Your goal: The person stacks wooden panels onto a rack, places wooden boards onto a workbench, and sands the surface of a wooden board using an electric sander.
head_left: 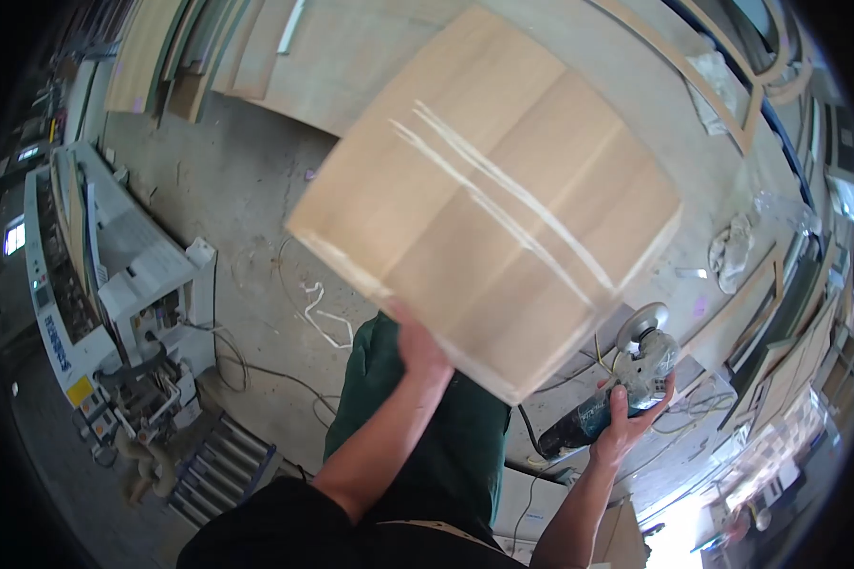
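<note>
A square wooden panel (503,180) with rounded edges and two pale streaks across its face is tilted up in front of me. My left hand (421,349) grips its lower left edge; the fingers are blurred and partly behind the panel. On the right, my right hand (626,425) is wrapped round a dark power tool (577,427) with a dusty grey head and a round disc (641,325). The disc is close to the panel's lower right corner; whether they touch is unclear.
A grey machine (142,256) stands at the left, above a roller conveyor (221,469). Cables (285,376) lie on the floor. Boards (176,57) lean at the upper left. Curved frames (754,119) and crumpled white cloth (731,251) are at the right.
</note>
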`<state>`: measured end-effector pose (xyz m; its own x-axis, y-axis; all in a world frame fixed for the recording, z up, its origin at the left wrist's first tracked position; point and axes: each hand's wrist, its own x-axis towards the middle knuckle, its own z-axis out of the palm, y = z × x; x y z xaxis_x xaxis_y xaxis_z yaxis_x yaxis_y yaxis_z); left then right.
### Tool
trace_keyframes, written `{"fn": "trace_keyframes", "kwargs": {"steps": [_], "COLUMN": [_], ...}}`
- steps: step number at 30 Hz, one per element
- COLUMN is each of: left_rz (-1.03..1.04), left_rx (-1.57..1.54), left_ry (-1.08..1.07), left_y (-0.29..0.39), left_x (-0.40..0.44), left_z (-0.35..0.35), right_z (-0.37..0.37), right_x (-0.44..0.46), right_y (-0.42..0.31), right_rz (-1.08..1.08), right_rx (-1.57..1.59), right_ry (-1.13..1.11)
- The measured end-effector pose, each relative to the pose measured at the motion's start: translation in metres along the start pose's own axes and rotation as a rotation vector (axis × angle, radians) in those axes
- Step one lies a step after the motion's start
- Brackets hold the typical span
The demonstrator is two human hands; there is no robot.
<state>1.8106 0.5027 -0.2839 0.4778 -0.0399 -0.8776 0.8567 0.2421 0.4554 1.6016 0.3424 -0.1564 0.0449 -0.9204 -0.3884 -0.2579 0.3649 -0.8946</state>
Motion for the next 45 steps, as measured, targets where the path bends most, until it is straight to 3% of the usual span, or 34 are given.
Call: {"fn": "trace_keyframes", "kwargs": {"steps": [4, 6, 9, 11, 13, 15, 17, 19, 21, 23, 25, 31, 33, 35, 39, 41, 42, 44, 45], "left_rz": [0.107, 0.235, 0.352, 0.438, 0.424, 0.608, 0.627, 0.639, 0.776, 0.773, 0.992, 1.009, 1.055, 0.985, 1.043, 1.285, 1.260, 1.662, 1.591], "left_rx": [0.048, 0.273, 0.464, 0.644, 0.657, 0.935, 1.135, 1.307, 1.600, 1.960, 1.921, 2.078, 2.152, 2.233, 2.358, 2.286, 2.293, 2.148, 2.194], "left_ry": [-0.107, 0.082, 0.032, 0.160, 0.048, 0.113, 0.060, 0.128, -0.092, -0.135, -0.159, -0.574, -0.664, -0.845, -0.959, -1.080, -1.105, -1.047, -1.084], "left_y": [0.080, 0.124, 0.195, 0.251, 0.308, 0.371, 0.414, 0.412, 0.413, 0.406, 0.398, 0.289, 0.245, 0.210, 0.138, 0.106, 0.095, 0.082, 0.081], "left_x": [-0.005, -0.006, -0.022, -0.019, -0.028, -0.026, -0.025, -0.029, 0.000, 0.020, 0.072, 0.152, 0.142, 0.157, 0.177, 0.182, 0.186, 0.159, 0.151], "left_z": [-0.012, -0.013, -0.013, -0.019, -0.006, 0.019, 0.071, 0.152, 0.214, 0.291, 0.340, 0.461, 0.481, 0.503, 0.511, 0.507, 0.498, 0.479, 0.469], "right_z": [-0.026, -0.039, -0.046, -0.044, -0.039, -0.039, -0.027, -0.025, -0.021, -0.027, -0.023, -0.004, 0.016, 0.032, 0.072, 0.084, 0.089, 0.100, 0.107], "right_x": [0.006, 0.009, 0.007, 0.007, 0.005, 0.001, -0.007, -0.015, -0.021, -0.027, -0.042, -0.076, -0.083, -0.095, -0.113, -0.131, -0.141, -0.152, -0.160], "right_y": [0.002, 0.010, 0.028, 0.038, 0.047, 0.059, 0.055, 0.059, 0.058, 0.085, 0.094, 0.107, 0.092, 0.094, 0.079, 0.084, 0.086, 0.087, 0.085], "right_rz": [-0.030, -0.039, 0.002, 0.043, 0.079, 0.128, 0.148, 0.178, 0.259, 0.177, 0.128, 0.192, 0.333, 0.344, 0.398, 0.402, 0.418, 0.311, 0.371], "right_rx": [0.037, 0.033, 0.081, 0.127, 0.157, 0.179, 0.189, 0.196, 0.199, 0.133, 0.071, 0.092, 0.119, 0.156, 0.250, 0.268, 0.258, 0.136, 0.215], "right_ry": [0.071, 0.069, 0.141, 0.164, 0.189, 0.172, 0.186, 0.207, 0.214, 0.219, 0.227, 0.279, 0.346, 0.373, 0.458, 0.493, 0.510, 0.483, 0.497]}}
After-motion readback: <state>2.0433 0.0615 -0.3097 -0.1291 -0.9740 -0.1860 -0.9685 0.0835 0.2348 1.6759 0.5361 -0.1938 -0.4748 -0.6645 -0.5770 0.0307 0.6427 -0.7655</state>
